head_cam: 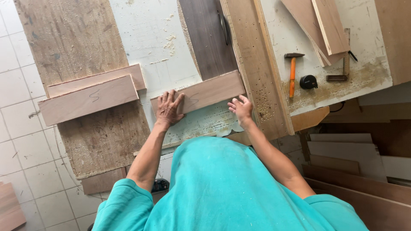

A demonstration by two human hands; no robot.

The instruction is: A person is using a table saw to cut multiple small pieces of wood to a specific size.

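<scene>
A light brown rectangular wood panel (209, 90) lies flat on the white dusty worktable (145, 38), with a pencil squiggle near its left end. My left hand (168, 108) rests flat on the panel's left end, fingers spread. My right hand (241, 108) touches the panel's near edge toward its right end, fingers curled loosely. Two similar panels (87, 99) lie stacked to the left on a worn plywood sheet (68, 38); the top one bears a pencil mark too.
A dark wood board (208, 36) lies beyond the panel, next to a long plywood fence (257, 64) with drilled holes. An orange-handled hammer (292, 72), a black tape measure (308, 81) and offcuts (325, 25) sit at right. Stacked boards (355, 167) lie lower right. Tiled floor (21, 141) at left.
</scene>
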